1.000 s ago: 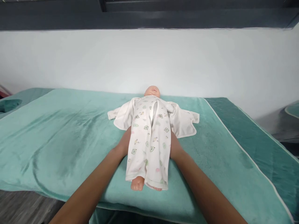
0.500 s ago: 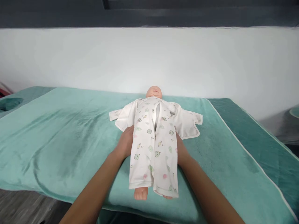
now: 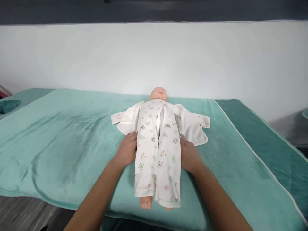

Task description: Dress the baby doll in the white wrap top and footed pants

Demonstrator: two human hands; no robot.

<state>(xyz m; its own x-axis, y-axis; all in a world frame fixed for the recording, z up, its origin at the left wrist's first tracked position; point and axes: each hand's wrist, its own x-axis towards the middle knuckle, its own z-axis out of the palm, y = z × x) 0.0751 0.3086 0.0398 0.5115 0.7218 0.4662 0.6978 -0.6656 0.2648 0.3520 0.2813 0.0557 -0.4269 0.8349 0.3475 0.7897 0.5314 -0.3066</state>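
When reading the bench (image 3: 264,134) from the white wall toward the near edge, find the baby doll (image 3: 157,128) flat on its back at the middle of the teal towel (image 3: 60,138), head (image 3: 158,94) at the far end, bare feet (image 3: 146,202) at the near end. Note the head: bald, face up, close to the foot of the wall. Note the trunk and legs: covered by a white one-piece garment (image 3: 156,160) printed with small green animal faces and a few pink marks, parted in a narrow slit down the chest, both legs straight and side by side, hems just above the toes. Note the outer layer: a plain white jacket (image 3: 194,128) spread open beneath the doll, sleeves out sideways on the towel, the right-hand panel wider and edged with pale trim. Left hand (image 3: 126,149): palm down on the towel, set against the near side of the garment at hip level, fingers (image 3: 132,136) stretched out and relaxed, gripping nothing. Right hand (image 3: 189,155): mirrored on the opposite side, touching the cloth, fingers tucked out of sight behind its edge; cannot tell whether clenched or released. Both forearms entering from the near edge, one on each side of the legs.
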